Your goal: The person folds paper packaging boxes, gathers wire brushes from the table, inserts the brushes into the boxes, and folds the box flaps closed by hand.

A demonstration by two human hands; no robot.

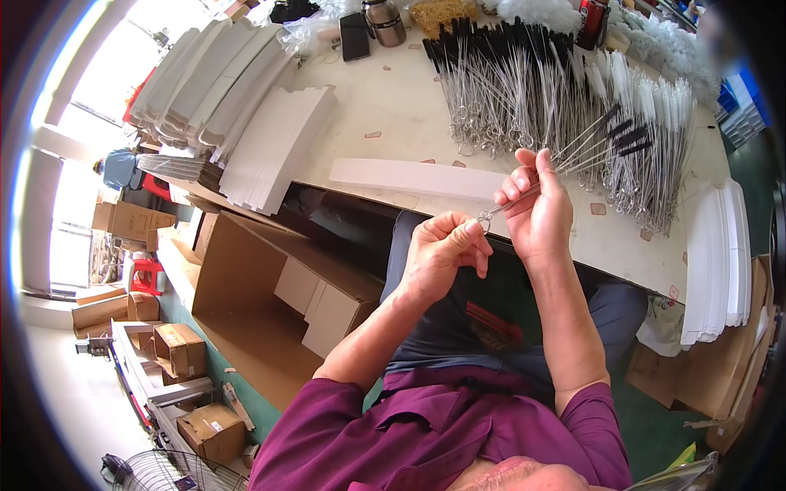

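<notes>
My right hand (542, 209) is closed around the wire handles of several black-bristled straw brushes (583, 147), whose bristle ends fan out to the upper right. At their looped wire ends, the thumb and fingers of my left hand (446, 250) pinch together on a loop. Both hands are above the table's front edge. Just behind them lies a long white cardboard strip (409, 174) on the table. Beyond my right hand are a pile of black-bristled brushes (499, 82) and a pile of white-bristled brushes (655, 123), with their loops toward me.
Stacked white card pieces (274, 147) stand at the table's left, and folded white sheets (716, 262) at its right. A phone (354, 38), a steel flask (384, 23) and a red can (592, 23) are at the back. An open cardboard box (254, 303) is below on the left.
</notes>
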